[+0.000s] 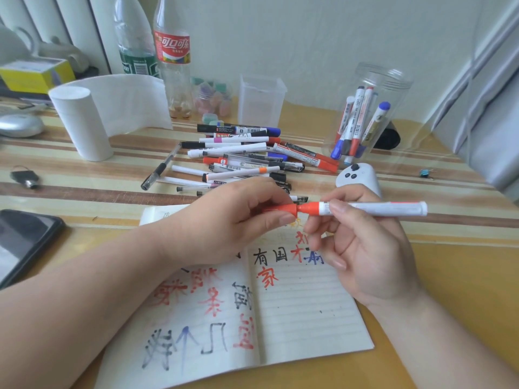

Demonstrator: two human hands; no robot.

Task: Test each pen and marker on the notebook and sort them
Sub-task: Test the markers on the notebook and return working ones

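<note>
Seen from the head camera, the left hand (238, 217) has its thumb and fingers curled round a small orange-red plastic cap (282, 209). The right hand (365, 248) pinches the white-barrelled marker with an orange-red nose (379, 208) between thumb and forefinger, its other fingers loosely bent below. The marker lies level between the two hands, its nose meeting the mouth of the cap; whether the tip is inside cannot be told. Beneath both hands an open lined notebook (309, 310) rests on the striped yellow counter (449, 276), its pages covered in red, black and blue test characters. Just beyond the left hand lies a loose heap of pens and markers (241, 155). Beyond the right hand a clear plastic jar (393, 80) holds several upright markers, with a white game controller (356, 175) between jar and hand. Well to the left of the left hand lies a black phone (25, 240).
</note>
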